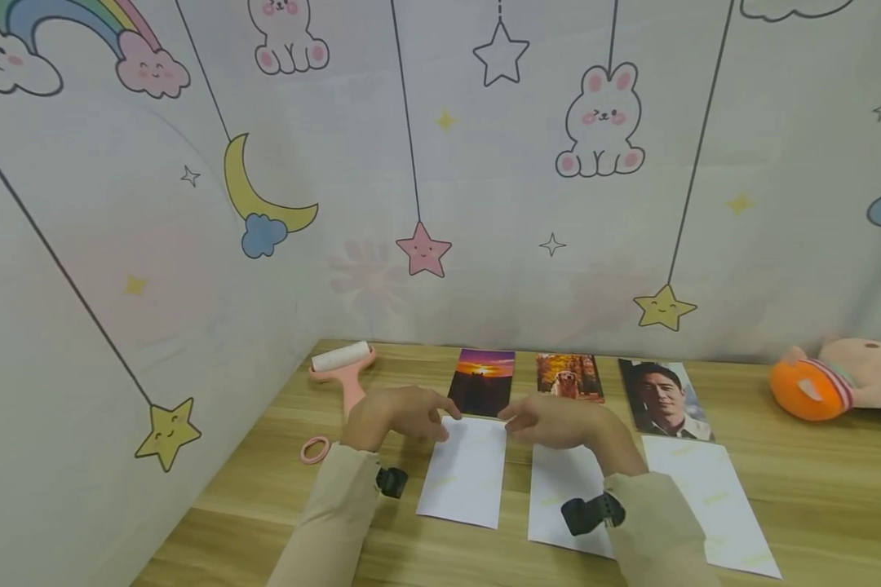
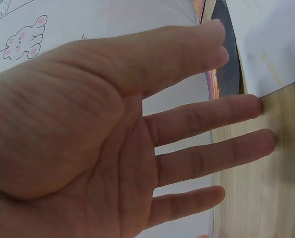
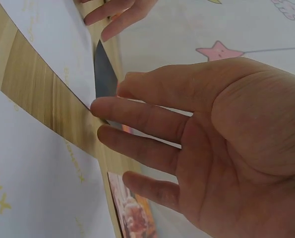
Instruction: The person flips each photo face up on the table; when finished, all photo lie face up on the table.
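My left hand (image 1: 411,414) hovers by the top left corner of the leftmost white sheet (image 1: 464,477), fingers straight, with the index fingertip right at the lower edge of a sunset photo (image 1: 482,383). At the sheet's top right corner is my right hand (image 1: 558,421), its fingers also extended and palm facing inward. Thumb and index tips of the right hand (image 3: 211,139) overlap the photo's near end in the right wrist view. Neither hand shows anything between its fingers. The left palm (image 2: 88,134) fills much of the left wrist view.
A dog photo (image 1: 568,377) and a portrait photo (image 1: 664,399) lie to the right, with white sheets (image 1: 712,505) (image 1: 565,497) bearing faint yellow lettering before them. A pink-handled roller (image 1: 341,367) and pink ring (image 1: 315,450) are left; a plush toy (image 1: 815,387) sits right.
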`<state>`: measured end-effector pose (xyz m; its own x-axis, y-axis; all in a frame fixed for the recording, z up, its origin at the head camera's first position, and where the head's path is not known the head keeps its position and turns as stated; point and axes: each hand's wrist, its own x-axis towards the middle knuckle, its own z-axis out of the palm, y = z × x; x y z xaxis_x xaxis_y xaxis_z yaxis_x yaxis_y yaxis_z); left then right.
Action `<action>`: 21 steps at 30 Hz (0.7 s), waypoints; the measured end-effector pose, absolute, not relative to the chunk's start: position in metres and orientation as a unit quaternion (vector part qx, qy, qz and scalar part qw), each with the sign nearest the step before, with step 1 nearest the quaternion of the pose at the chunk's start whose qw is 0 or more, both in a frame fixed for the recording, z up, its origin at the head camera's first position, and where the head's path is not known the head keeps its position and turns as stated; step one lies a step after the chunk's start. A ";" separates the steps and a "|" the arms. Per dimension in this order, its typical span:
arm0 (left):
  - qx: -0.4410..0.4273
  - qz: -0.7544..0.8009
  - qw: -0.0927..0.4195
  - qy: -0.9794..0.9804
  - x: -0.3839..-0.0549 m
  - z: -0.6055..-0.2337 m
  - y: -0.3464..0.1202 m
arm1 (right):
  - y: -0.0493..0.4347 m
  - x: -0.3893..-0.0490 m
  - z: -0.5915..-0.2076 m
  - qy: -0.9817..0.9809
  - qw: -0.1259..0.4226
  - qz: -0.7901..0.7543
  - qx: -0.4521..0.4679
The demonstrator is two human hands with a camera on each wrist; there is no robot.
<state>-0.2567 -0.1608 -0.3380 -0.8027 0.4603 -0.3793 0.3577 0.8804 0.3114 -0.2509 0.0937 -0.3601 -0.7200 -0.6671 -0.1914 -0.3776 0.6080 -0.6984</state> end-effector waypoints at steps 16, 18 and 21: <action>0.227 0.117 0.213 0.943 -0.260 -0.346 -0.162 | 0.091 -0.248 -0.363 0.867 0.233 -0.308 -0.315; 0.224 0.119 0.211 0.944 -0.260 -0.346 -0.162 | 0.090 -0.248 -0.363 0.868 0.230 -0.308 -0.314; 0.221 0.121 0.208 0.945 -0.261 -0.346 -0.162 | 0.089 -0.249 -0.363 0.871 0.227 -0.306 -0.310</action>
<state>-0.2609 -0.1623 -0.3461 -0.8159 0.4677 -0.3399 0.3670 0.8733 0.3204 -0.2488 0.0890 -0.3631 -0.7047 -0.6791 -0.2054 -0.4009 0.6200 -0.6745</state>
